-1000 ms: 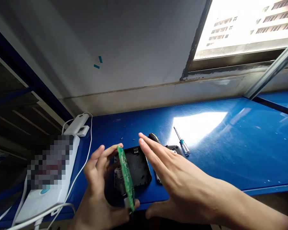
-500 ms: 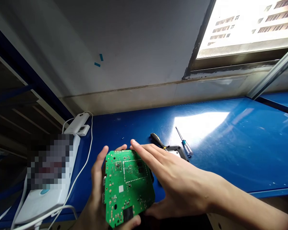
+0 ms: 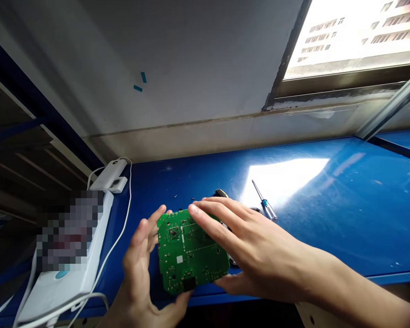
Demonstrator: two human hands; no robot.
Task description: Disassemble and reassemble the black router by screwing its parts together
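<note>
Between my hands is a green circuit board [image 3: 205,262], tilted, with small solder points, a white square label and a black patch at its lower edge. My left hand [image 3: 136,278] is curved around the board's left side, thumb at the bottom edge and fingers at the upper left corner. My right hand [image 3: 256,241] grips the right side, fingers lying over the top edge and thumb underneath. Behind the right hand, a black casing [image 3: 256,210] is mostly hidden. The black handle of a screwdriver [image 3: 221,193] shows just past my right fingers.
A screwdriver with a clear and teal handle [image 3: 267,207] lies on the blue table [image 3: 314,209]. Several tiny screws [image 3: 175,197] lie beyond the board. At left stand a white power strip [image 3: 84,284] and white cables [image 3: 127,218]. A wall [image 3: 191,59] rises behind.
The board has moved slightly right and tipped away from me, its lower edge now higher. My right hand has shifted with it, covering more of the black-handled screwdriver and the casing.
</note>
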